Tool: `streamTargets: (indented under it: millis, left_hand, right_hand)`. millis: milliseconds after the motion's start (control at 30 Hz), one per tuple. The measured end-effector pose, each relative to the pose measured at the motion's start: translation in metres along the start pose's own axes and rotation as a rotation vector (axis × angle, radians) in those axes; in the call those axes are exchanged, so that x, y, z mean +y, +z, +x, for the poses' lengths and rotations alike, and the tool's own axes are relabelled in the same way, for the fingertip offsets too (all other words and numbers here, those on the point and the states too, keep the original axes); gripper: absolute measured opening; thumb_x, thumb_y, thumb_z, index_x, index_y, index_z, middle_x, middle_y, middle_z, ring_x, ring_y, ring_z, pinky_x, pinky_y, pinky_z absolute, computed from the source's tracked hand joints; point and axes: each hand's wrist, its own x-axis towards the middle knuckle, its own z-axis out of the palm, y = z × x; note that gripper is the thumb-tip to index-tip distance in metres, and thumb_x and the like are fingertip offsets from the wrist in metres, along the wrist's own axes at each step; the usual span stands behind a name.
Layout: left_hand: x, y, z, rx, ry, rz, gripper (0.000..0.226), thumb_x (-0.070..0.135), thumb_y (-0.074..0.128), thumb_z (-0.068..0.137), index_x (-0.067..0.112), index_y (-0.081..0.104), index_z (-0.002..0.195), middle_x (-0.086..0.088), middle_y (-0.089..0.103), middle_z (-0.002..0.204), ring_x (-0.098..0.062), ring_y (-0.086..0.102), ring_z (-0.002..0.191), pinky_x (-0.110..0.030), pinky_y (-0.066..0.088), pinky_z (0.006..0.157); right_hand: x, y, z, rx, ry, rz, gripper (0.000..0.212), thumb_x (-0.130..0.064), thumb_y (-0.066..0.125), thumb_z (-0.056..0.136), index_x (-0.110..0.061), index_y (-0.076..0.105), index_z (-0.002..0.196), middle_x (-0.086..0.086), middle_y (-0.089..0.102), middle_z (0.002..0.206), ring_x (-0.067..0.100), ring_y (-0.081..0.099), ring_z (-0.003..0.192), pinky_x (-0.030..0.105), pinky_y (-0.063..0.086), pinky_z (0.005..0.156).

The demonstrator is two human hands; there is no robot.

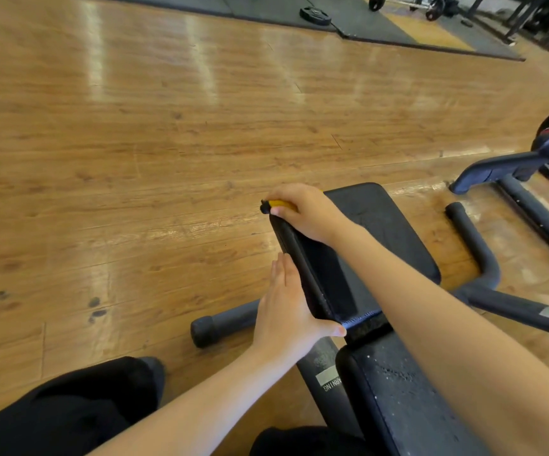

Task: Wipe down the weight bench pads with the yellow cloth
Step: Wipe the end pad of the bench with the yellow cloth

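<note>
Gripping yellow cloth [279, 204] at pad [381, 225] edge: right hand [306, 213]; left hand [286, 307] flat, steadying pad side.

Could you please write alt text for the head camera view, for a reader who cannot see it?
A person's right hand presses a yellow cloth against the far left edge of a black bench pad, while the left hand lies flat along the pad's near left side. The bench stands on a wooden floor.
</note>
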Motion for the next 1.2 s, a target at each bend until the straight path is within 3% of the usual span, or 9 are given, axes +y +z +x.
streamTargets:
  millis: [133,367,533,667,800,867,967,1033,1200]
  left_hand:
    - [0.0,0.001,0.001,-0.009,0.006,0.023,0.13,0.047,0.082,0.06,0.016,-0.007,0.149,0.0,-0.008,0.158,-0.012,-0.009,0.144,-0.037,0.014,0.117]
    - [-0.004,0.006,-0.001,0.033,-0.029,-0.082,0.123,0.05,0.085,0.049,0.027,0.013,0.145,0.005,0.023,0.151,-0.014,0.022,0.14,-0.046,0.036,0.108]
    - [-0.008,0.009,0.005,-0.012,-0.013,-0.084,0.124,0.046,0.085,0.053,0.026,0.008,0.149,0.005,0.013,0.156,-0.014,0.013,0.144,-0.045,0.031,0.111]
    - [-0.006,0.008,0.004,-0.061,-0.028,-0.058,0.128,0.043,0.083,0.061,0.02,-0.006,0.15,0.004,-0.005,0.159,-0.011,-0.001,0.145,-0.041,0.019,0.117]
    - [-0.005,0.008,0.005,-0.058,-0.02,-0.084,0.128,0.039,0.083,0.063,0.017,-0.008,0.15,0.003,-0.008,0.158,-0.011,-0.004,0.145,-0.037,0.016,0.118]
    - [-0.004,0.009,0.006,-0.067,-0.04,-0.086,0.128,0.037,0.083,0.064,0.016,-0.01,0.149,0.002,-0.009,0.158,-0.012,-0.004,0.145,-0.036,0.016,0.116]
    - [-0.004,0.009,0.005,-0.043,-0.032,-0.072,0.128,0.041,0.085,0.06,0.02,-0.004,0.15,0.002,0.001,0.159,-0.014,0.006,0.145,-0.039,0.022,0.116]
    - [-0.004,0.007,0.004,-0.024,-0.033,-0.076,0.129,0.045,0.085,0.056,0.021,0.001,0.15,0.001,0.006,0.158,-0.016,0.011,0.145,-0.041,0.025,0.115]
    - [-0.004,0.004,-0.002,-0.02,-0.14,-0.073,0.139,0.049,0.083,0.058,0.014,-0.018,0.146,-0.003,-0.01,0.158,-0.021,0.003,0.146,-0.039,0.02,0.115]
  right_hand:
    - [-0.006,0.0,0.006,-0.009,0.077,-0.036,0.03,-0.031,0.045,0.094,-0.011,0.062,0.108,0.009,0.066,0.106,0.027,0.057,0.1,0.042,0.046,0.084]
    - [-0.013,0.006,-0.016,0.062,0.012,-0.076,0.034,-0.019,0.048,0.094,-0.01,0.053,0.126,0.006,0.052,0.134,0.023,0.041,0.127,0.028,0.025,0.103]
    - [-0.006,0.006,-0.022,0.032,0.056,0.013,0.037,-0.018,0.047,0.094,-0.014,0.049,0.131,0.004,0.047,0.139,0.02,0.037,0.132,0.031,0.027,0.107]
    - [0.015,-0.012,-0.001,-0.033,0.277,0.041,0.031,-0.025,0.042,0.096,-0.014,0.055,0.122,0.009,0.061,0.12,0.027,0.054,0.111,0.041,0.044,0.094]
    - [0.021,-0.014,0.003,-0.015,0.36,-0.035,0.025,-0.025,0.04,0.096,-0.008,0.057,0.103,0.01,0.064,0.104,0.031,0.056,0.097,0.035,0.044,0.074]
    - [0.011,-0.006,-0.005,0.019,0.309,0.024,0.025,-0.022,0.043,0.095,-0.011,0.058,0.113,0.008,0.062,0.116,0.027,0.053,0.109,0.036,0.044,0.086]
    - [-0.004,0.004,-0.03,0.043,0.154,0.079,0.036,-0.015,0.047,0.094,-0.017,0.051,0.13,0.002,0.047,0.139,0.017,0.035,0.133,0.027,0.024,0.109]
    - [-0.007,0.007,-0.041,0.029,0.064,0.057,0.037,-0.011,0.048,0.093,-0.015,0.051,0.13,0.0,0.043,0.143,0.014,0.029,0.137,0.02,0.016,0.11]
    - [-0.014,0.001,-0.023,-0.039,0.059,-0.028,0.036,-0.016,0.047,0.094,-0.013,0.05,0.131,0.003,0.043,0.143,0.018,0.03,0.136,0.024,0.018,0.109]
